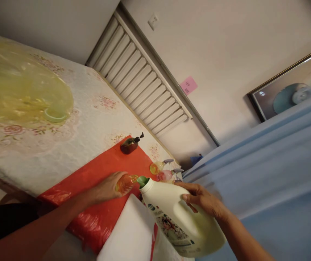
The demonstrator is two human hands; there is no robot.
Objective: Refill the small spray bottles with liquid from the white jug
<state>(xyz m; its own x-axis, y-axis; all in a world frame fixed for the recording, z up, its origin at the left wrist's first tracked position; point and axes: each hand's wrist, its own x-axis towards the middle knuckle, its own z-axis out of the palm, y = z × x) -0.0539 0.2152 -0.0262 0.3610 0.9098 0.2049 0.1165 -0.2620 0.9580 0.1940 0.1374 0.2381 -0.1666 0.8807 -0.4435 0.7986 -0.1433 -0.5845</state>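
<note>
My left hand (pixel 112 186) is closed around a small clear bottle (pixel 126 183) with orange colour in it. Its mouth meets the green spout (pixel 142 181) of a large pale detergent jug (pixel 182 217). My right hand (pixel 201 199) grips the jug's handle, and the jug is tilted toward the small bottle. Whether liquid is flowing at the spout I cannot make out. Under my left hand lies a red plastic sheet (pixel 98 174). A white block-like object (pixel 131 228) sits just below the two bottles.
A dark pump bottle (pixel 129 145) stands on the red sheet. Beyond the jug are a yellow bottle (pixel 156 167) and a pink bottle (pixel 164 175). A yellow plastic bag (pixel 22 87) lies on the flowered tablecloth (pixel 90 119). Blue cloth (pixel 275 163) hangs at right.
</note>
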